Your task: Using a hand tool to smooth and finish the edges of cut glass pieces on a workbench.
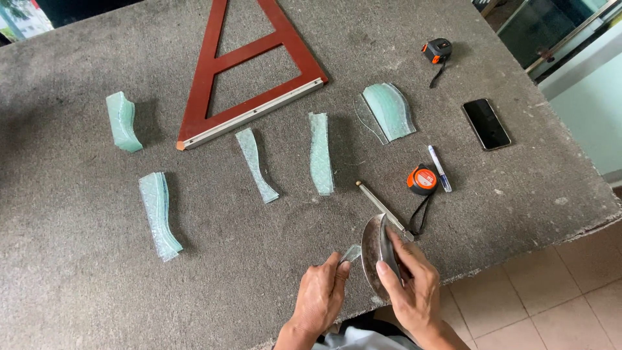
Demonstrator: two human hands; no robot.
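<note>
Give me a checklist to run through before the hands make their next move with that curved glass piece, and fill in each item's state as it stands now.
1. Right hand has a firm hold on the curved glass piece: ok, fingers wrap its edge.
2. Left hand grips the small glass offcut: ok, pinched at its tip.
3. Glass cutter within reach: ok, lies just above the hands.
4. Work supported by the table: not ok, held at the table edge.
5. Orange tape measure strap clear of the glass: cannot tell.
6. Hands protected: not ok, both bare.
</note>
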